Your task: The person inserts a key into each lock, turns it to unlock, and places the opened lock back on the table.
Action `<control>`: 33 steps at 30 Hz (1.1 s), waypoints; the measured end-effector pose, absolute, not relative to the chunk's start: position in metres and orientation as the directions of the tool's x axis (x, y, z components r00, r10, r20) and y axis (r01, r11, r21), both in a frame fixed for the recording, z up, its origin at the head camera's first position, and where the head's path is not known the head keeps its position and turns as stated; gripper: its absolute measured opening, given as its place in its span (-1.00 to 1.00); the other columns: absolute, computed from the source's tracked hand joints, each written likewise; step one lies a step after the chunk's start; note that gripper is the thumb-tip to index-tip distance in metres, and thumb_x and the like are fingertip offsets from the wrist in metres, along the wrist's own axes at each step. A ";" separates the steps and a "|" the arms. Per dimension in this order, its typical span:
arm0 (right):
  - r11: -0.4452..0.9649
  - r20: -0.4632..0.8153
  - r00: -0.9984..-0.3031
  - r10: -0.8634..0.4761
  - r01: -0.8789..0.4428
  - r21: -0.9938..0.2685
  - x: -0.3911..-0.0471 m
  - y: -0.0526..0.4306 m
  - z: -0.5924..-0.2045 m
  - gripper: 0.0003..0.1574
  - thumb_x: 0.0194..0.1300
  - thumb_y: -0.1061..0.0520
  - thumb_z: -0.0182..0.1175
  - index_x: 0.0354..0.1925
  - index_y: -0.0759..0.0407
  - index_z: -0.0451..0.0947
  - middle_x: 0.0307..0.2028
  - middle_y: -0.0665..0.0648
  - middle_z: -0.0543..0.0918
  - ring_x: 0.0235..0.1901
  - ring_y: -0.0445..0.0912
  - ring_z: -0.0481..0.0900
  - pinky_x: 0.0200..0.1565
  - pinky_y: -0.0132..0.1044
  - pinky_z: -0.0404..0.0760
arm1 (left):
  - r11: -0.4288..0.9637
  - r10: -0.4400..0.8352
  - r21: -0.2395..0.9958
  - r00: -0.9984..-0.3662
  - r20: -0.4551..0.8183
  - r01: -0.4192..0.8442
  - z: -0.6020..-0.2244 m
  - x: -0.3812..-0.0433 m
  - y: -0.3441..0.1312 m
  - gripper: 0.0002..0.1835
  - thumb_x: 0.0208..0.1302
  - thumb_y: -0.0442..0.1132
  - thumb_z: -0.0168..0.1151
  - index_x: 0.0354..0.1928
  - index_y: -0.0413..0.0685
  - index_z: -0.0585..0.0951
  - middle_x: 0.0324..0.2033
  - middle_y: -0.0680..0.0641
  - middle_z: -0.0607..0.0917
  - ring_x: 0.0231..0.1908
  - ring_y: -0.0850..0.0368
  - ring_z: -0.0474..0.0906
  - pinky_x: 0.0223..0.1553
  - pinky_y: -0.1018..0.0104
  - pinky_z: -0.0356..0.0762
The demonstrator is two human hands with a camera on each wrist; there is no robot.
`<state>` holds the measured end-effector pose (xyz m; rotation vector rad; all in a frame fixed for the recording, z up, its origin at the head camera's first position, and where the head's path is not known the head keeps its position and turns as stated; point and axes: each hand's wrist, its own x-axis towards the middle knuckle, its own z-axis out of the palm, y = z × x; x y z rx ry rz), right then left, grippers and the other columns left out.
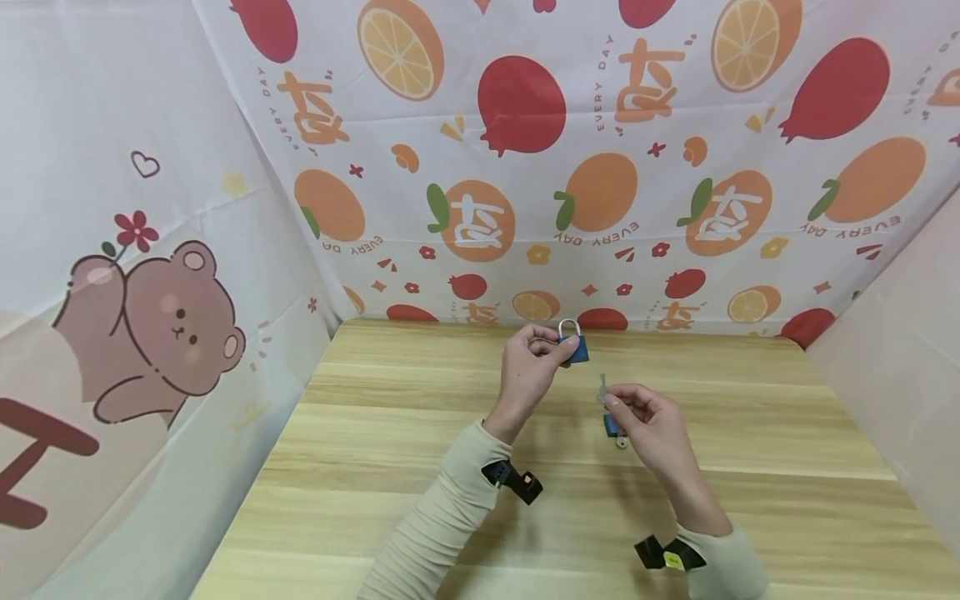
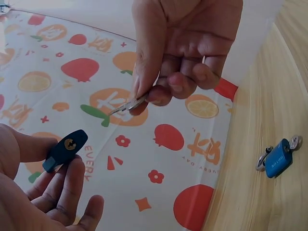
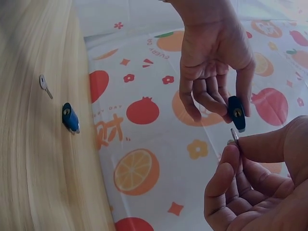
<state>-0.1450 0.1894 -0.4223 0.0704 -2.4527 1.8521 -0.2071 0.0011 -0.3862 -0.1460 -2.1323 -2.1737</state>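
Note:
My left hand [image 1: 527, 371] pinches a blue padlock [image 1: 577, 349] between thumb and fingers, its silver shackle pointing up and away in the head view. The keyhole in its underside shows in the left wrist view, on the padlock body [image 2: 65, 150]. Lower and to the right, my right hand [image 1: 654, 429] pinches a small silver key [image 1: 602, 390] between thumb and forefinger. The right wrist view has the key [image 3: 234, 136] close below the held padlock [image 3: 236, 114], with a small gap between them.
A second blue padlock [image 3: 70, 118] lies on the wooden table [image 1: 375, 433], with another key [image 3: 44, 85] beside it, apart. Fruit-printed cloth [image 1: 525, 208] hangs behind the table, and a bear-printed cloth [image 1: 180, 325] hangs at the left.

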 end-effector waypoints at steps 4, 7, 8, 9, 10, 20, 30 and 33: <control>0.274 0.080 -0.997 -0.004 -0.078 -0.958 -0.148 0.186 -0.421 -0.64 0.47 0.02 0.21 0.02 0.27 0.64 -0.25 0.06 0.69 -0.36 -0.19 0.60 -0.30 -0.39 0.62 | -0.038 0.004 0.990 -0.991 0.133 0.132 -0.384 -0.207 0.001 -0.68 0.26 -0.14 0.44 -0.12 -0.21 0.61 -0.31 -0.26 0.81 -0.41 0.18 0.72 -0.31 0.37 0.56; 0.273 0.070 -0.997 -0.006 -0.069 -0.959 -0.148 0.184 -0.419 -0.64 0.47 0.01 0.22 0.02 0.26 0.64 -0.28 -0.03 0.69 -0.35 -0.18 0.61 -0.29 -0.39 0.63 | -0.047 0.006 0.991 -0.992 0.128 0.127 -0.383 -0.207 0.001 -0.70 0.26 -0.14 0.44 -0.13 -0.19 0.61 -0.32 -0.25 0.81 -0.42 0.21 0.71 -0.32 0.36 0.56; 0.273 0.066 -0.998 -0.006 -0.065 -0.960 -0.148 0.183 -0.419 -0.64 0.46 0.01 0.23 0.01 0.26 0.64 -0.29 -0.07 0.68 -0.34 -0.16 0.62 -0.29 -0.39 0.63 | -0.050 0.008 0.991 -0.992 0.125 0.124 -0.384 -0.207 0.001 -0.70 0.26 -0.15 0.44 -0.13 -0.19 0.61 -0.32 -0.25 0.81 -0.43 0.21 0.71 -0.32 0.36 0.55; 0.270 0.062 -0.998 -0.006 -0.061 -0.961 -0.148 0.182 -0.418 -0.64 0.46 0.01 0.23 0.01 0.26 0.64 -0.30 -0.08 0.68 -0.33 -0.15 0.62 -0.29 -0.40 0.63 | -0.054 0.010 0.991 -0.992 0.123 0.122 -0.384 -0.207 0.001 -0.70 0.26 -0.15 0.44 -0.13 -0.19 0.61 -0.32 -0.25 0.81 -0.43 0.21 0.71 -0.32 0.36 0.55; 0.266 0.057 -0.998 -0.008 -0.057 -0.962 -0.148 0.182 -0.418 -0.64 0.46 0.02 0.23 0.01 0.27 0.64 -0.30 -0.08 0.68 -0.33 -0.15 0.63 -0.29 -0.40 0.63 | -0.056 0.011 0.991 -0.993 0.121 0.120 -0.385 -0.207 0.001 -0.70 0.26 -0.15 0.44 -0.14 -0.19 0.61 -0.33 -0.26 0.81 -0.43 0.20 0.71 -0.33 0.36 0.54; 0.229 0.011 -1.000 -0.015 -0.014 -0.973 -0.148 0.174 -0.413 -0.62 0.45 0.00 0.24 0.02 0.26 0.65 -0.31 -0.09 0.71 -0.30 -0.13 0.65 -0.23 -0.38 0.67 | -0.063 0.025 0.993 -0.994 0.103 0.101 -0.387 -0.204 0.002 -0.67 0.25 -0.12 0.46 -0.14 -0.20 0.61 -0.32 -0.28 0.81 -0.37 0.00 0.76 -0.34 0.37 0.50; 0.230 0.016 -1.000 -0.017 -0.020 -0.973 -0.150 0.172 -0.412 -0.64 0.45 0.00 0.24 -0.02 0.27 0.66 -0.37 -0.11 0.69 -0.40 -0.19 0.60 -0.34 -0.34 0.64 | -0.048 0.028 0.993 -0.993 0.111 0.109 -0.386 -0.202 0.003 -0.67 0.26 -0.11 0.45 -0.13 -0.19 0.61 -0.32 -0.27 0.82 -0.37 0.03 0.75 -0.35 0.37 0.48; 0.228 0.013 -1.000 -0.016 -0.016 -0.974 -0.149 0.171 -0.412 -0.65 0.45 0.00 0.24 -0.03 0.27 0.66 -0.38 -0.11 0.68 -0.42 -0.21 0.59 -0.39 -0.36 0.60 | -0.045 0.029 0.993 -0.994 0.109 0.107 -0.387 -0.201 0.002 -0.67 0.25 -0.11 0.45 -0.13 -0.20 0.61 -0.32 -0.26 0.82 -0.40 0.14 0.72 -0.35 0.37 0.49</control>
